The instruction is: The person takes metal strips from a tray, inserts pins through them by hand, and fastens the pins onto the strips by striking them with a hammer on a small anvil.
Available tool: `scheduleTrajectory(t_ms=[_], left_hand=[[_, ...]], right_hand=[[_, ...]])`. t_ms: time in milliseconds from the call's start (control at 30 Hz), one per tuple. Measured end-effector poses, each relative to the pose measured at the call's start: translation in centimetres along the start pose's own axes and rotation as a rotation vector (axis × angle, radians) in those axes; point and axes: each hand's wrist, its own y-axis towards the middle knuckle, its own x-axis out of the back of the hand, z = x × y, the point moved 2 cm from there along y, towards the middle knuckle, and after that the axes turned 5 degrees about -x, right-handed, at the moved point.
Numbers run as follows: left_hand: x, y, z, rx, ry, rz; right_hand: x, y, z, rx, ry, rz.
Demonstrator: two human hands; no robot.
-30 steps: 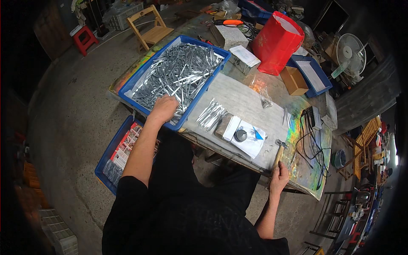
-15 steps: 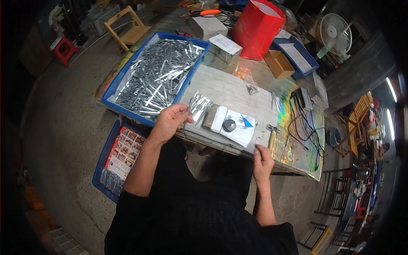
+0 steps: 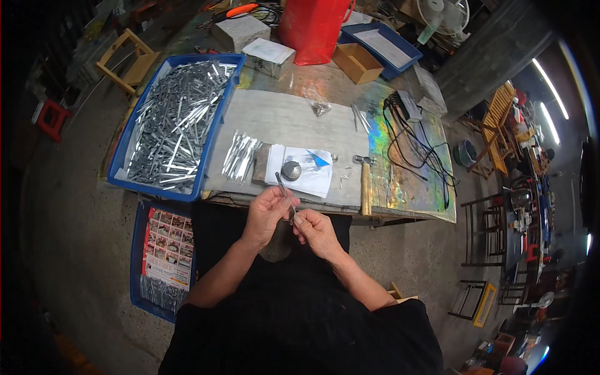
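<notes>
My left hand [image 3: 269,215] and my right hand [image 3: 316,234] meet in front of the table's near edge. Between them is a slim dark metal strip [image 3: 280,182], pinched by the left fingers, its lower end in the right fingertips. Just beyond stands a small round metal block [image 3: 291,170] on white paper sheets [image 3: 312,186], beside a blue triangular scrap [image 3: 318,160]. A row of similar flat metal strips [image 3: 240,156] lies to the left. On the right rests a hammer [image 3: 366,190] with a wooden handle, near several tiny pins [image 3: 344,180].
A blue tray [image 3: 201,181] heaped with metal strips fills the table's left side. Below it sits another blue tray [image 3: 135,262] with a printed sheet. Black cables [image 3: 409,153] trail at the right. Behind are a red bag [image 3: 312,31] and an open cardboard box [image 3: 357,64].
My hands, apart before, have come together at the middle. The right hand moved left from beside the hammer, and both now grip the metal strip. The view has turned and shifted.
</notes>
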Motion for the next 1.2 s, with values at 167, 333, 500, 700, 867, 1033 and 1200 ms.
scheduleTrajectory(t_ms=[167, 333, 500, 700, 867, 1033, 1200], left_hand=[[-0.9, -0.6, 1.4, 0.036, 0.129, 0.049], [0.0, -0.2, 0.9, 0.045, 0.185, -0.009], [0.2, -0.2, 0.8, 0.083, 0.177, -0.015], [0.1, -0.2, 1.7, 0.113, 0.172, 0.014], [0.4, -0.2, 1.8, 0.117, 0.207, 0.024], [0.0, -0.3, 2.2, 0.138, 0.201, 0.025], [0.5, -0.5, 2.3, 0.133, 0.194, 0.025]], right_hand=[[1.2, -0.5, -0.4, 0.037, -0.040, -0.038], [6.4, 0.6, 0.4, 0.183, -0.299, -0.382], [13.0, 4.0, 3.5, 0.367, -0.878, -0.638], [14.7, 7.8, 3.2, 0.540, -1.436, -0.598], [13.2, 7.9, 3.7, 0.485, -1.633, -0.618], [13.7, 7.7, 3.0, 0.467, -1.654, -0.558], [14.5, 6.6, 2.9, 0.394, -1.321, -0.622]])
